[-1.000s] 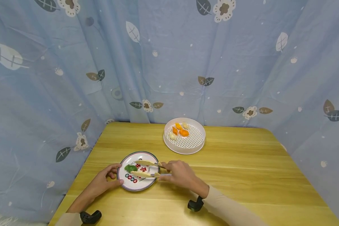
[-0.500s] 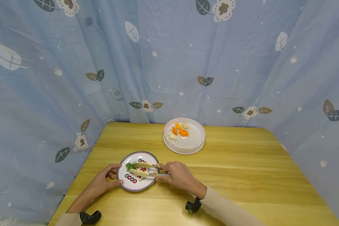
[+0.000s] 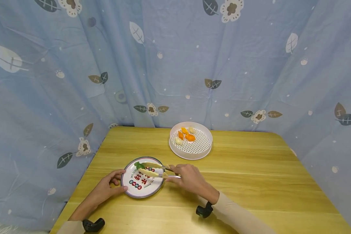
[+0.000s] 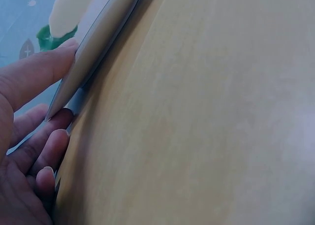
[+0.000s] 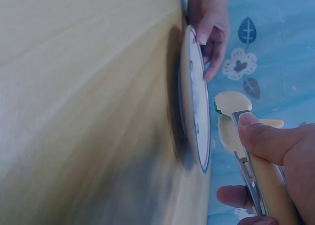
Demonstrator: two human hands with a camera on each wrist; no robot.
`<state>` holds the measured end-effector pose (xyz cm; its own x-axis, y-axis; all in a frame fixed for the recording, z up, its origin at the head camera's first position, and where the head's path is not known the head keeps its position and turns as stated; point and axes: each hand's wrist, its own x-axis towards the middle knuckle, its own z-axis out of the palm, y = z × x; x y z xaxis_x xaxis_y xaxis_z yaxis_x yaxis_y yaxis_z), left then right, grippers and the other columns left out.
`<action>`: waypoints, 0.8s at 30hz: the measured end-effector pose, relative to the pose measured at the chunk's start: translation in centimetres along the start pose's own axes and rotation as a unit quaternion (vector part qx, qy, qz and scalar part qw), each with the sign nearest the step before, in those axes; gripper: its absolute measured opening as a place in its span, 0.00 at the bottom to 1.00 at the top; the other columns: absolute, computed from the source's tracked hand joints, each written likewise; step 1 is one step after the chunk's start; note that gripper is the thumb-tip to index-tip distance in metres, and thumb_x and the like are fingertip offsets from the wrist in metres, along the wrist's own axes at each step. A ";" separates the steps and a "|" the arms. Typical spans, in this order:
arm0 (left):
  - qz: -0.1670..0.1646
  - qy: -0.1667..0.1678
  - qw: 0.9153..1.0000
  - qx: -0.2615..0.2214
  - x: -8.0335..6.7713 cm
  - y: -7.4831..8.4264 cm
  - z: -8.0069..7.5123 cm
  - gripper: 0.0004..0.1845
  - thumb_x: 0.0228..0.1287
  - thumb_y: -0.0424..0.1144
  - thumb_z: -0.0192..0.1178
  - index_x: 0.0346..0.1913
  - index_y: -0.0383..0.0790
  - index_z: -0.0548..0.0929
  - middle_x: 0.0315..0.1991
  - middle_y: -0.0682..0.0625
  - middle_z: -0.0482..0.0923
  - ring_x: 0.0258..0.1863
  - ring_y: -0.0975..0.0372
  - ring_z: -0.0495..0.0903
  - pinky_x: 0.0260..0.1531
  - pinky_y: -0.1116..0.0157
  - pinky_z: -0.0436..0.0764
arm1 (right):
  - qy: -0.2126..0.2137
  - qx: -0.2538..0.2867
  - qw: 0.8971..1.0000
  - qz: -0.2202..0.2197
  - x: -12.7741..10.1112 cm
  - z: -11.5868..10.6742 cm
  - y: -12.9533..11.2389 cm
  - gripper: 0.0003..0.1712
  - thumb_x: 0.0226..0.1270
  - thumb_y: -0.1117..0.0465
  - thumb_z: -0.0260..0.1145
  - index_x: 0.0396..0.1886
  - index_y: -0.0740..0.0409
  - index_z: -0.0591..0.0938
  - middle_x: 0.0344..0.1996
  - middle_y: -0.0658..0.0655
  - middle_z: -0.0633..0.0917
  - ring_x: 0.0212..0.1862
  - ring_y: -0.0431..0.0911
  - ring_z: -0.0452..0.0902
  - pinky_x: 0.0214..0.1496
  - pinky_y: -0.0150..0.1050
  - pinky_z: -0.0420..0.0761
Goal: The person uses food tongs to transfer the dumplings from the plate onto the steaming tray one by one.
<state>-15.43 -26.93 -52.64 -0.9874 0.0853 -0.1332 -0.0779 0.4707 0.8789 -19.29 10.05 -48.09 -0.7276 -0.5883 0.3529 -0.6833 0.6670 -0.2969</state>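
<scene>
Right hand (image 3: 187, 177) squeezes tongs (image 3: 152, 169) onto green vegetable (image 3: 139, 165); left hand (image 3: 106, 188) grips plate (image 3: 140, 188).

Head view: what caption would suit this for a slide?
Right hand lifts a green piece with tongs off a plate gripped by the left hand.
</scene>
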 end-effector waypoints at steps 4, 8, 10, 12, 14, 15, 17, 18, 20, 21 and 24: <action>-0.002 0.000 1.000 0.002 0.0 0.0 -0.1 0.41 0.55 0.46 0.80 0.70 0.44 0.74 0.52 0.43 0.72 0.46 0.54 0.69 0.41 0.65 0.70 | 0.009 -0.014 1.000 0.001 -0.1 -1.0 0.3 0.30 0.62 0.37 0.73 0.58 0.49 0.88 0.22 0.40 0.77 0.22 0.34 0.66 0.23 0.30 0.66; -0.003 -0.001 1.000 0.010 0.0 0.1 -0.1 0.41 0.55 0.47 0.80 0.71 0.44 0.73 0.52 0.44 0.73 0.46 0.55 0.69 0.40 0.64 0.69 | 0.016 -0.025 0.999 0.011 -0.3 -1.8 1.0 0.27 0.63 0.38 0.73 0.55 0.47 0.88 0.20 0.39 0.73 0.22 0.35 0.65 0.23 0.32 0.66; -0.002 -0.002 1.000 0.011 0.0 0.1 -0.1 0.41 0.55 0.48 0.80 0.71 0.44 0.73 0.52 0.44 0.73 0.46 0.55 0.69 0.40 0.64 0.69 | 0.021 -0.028 0.999 0.023 -0.4 -2.2 1.4 0.27 0.62 0.38 0.74 0.55 0.46 0.89 0.20 0.39 0.73 0.23 0.35 0.65 0.24 0.33 0.66; 0.000 -0.003 1.000 0.008 0.0 0.1 -0.1 0.41 0.55 0.48 0.80 0.71 0.44 0.73 0.52 0.44 0.73 0.46 0.55 0.69 0.40 0.64 0.69 | 0.027 -0.025 0.999 0.035 -0.6 -2.6 1.8 0.28 0.61 0.39 0.75 0.57 0.47 0.89 0.20 0.39 0.73 0.24 0.36 0.65 0.25 0.34 0.67; 0.002 -0.003 1.000 0.005 0.0 0.1 -0.1 0.41 0.55 0.47 0.79 0.71 0.44 0.73 0.52 0.44 0.73 0.46 0.55 0.69 0.40 0.65 0.70 | 0.032 -0.026 0.998 0.044 -0.7 -2.9 2.3 0.26 0.61 0.39 0.75 0.54 0.46 0.89 0.20 0.39 0.72 0.25 0.36 0.66 0.26 0.34 0.68; 0.003 -0.004 1.000 0.005 0.0 0.0 -0.1 0.41 0.55 0.47 0.79 0.71 0.44 0.73 0.52 0.44 0.73 0.45 0.54 0.69 0.41 0.65 0.70 | 0.034 -0.025 0.998 0.046 -0.8 -3.1 2.5 0.25 0.61 0.39 0.75 0.53 0.46 0.89 0.20 0.38 0.72 0.25 0.36 0.66 0.27 0.35 0.69; 0.005 -0.005 1.000 0.001 0.0 0.1 -0.1 0.40 0.56 0.46 0.79 0.71 0.44 0.73 0.52 0.44 0.72 0.45 0.54 0.69 0.41 0.65 0.70 | 0.039 -0.022 0.998 0.050 -0.9 -3.5 2.8 0.24 0.61 0.40 0.76 0.51 0.47 0.89 0.20 0.38 0.72 0.25 0.37 0.66 0.27 0.35 0.69; 0.005 -0.004 1.000 -0.001 0.0 0.1 -0.1 0.40 0.56 0.46 0.79 0.71 0.44 0.73 0.52 0.44 0.72 0.45 0.54 0.69 0.41 0.65 0.71 | 0.041 -0.024 0.997 0.053 -1.0 -3.6 3.0 0.24 0.61 0.40 0.76 0.51 0.46 0.89 0.20 0.37 0.72 0.25 0.37 0.66 0.27 0.35 0.69; 0.008 -0.005 1.000 -0.002 -0.1 0.1 -0.1 0.40 0.56 0.45 0.79 0.71 0.43 0.73 0.52 0.43 0.72 0.45 0.54 0.69 0.42 0.65 0.71 | 0.045 -0.023 0.997 0.059 -1.2 -3.9 3.4 0.25 0.60 0.39 0.76 0.53 0.46 0.89 0.21 0.37 0.73 0.25 0.37 0.67 0.28 0.35 0.69; 0.009 -0.007 1.000 -0.002 -0.1 0.1 -0.1 0.41 0.57 0.45 0.79 0.71 0.42 0.72 0.52 0.43 0.72 0.45 0.54 0.69 0.42 0.65 0.71 | 0.048 -0.022 0.997 0.063 -1.4 -4.1 3.6 0.27 0.60 0.40 0.76 0.55 0.46 0.89 0.21 0.37 0.74 0.25 0.37 0.67 0.28 0.35 0.69; 0.011 -0.007 1.000 -0.005 -0.3 0.2 -0.1 0.41 0.56 0.44 0.79 0.71 0.41 0.72 0.52 0.43 0.72 0.45 0.54 0.69 0.41 0.65 0.71 | 0.055 -0.026 0.995 0.074 -1.8 -4.4 4.2 0.29 0.59 0.40 0.77 0.58 0.46 0.89 0.22 0.36 0.75 0.25 0.37 0.67 0.28 0.35 0.70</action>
<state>-15.20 -26.90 -52.38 -0.9870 0.1070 -0.1198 -0.0578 0.4591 0.8865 -20.62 15.94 -46.04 -0.8071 -0.4301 0.4044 -0.5630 0.7670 -0.3079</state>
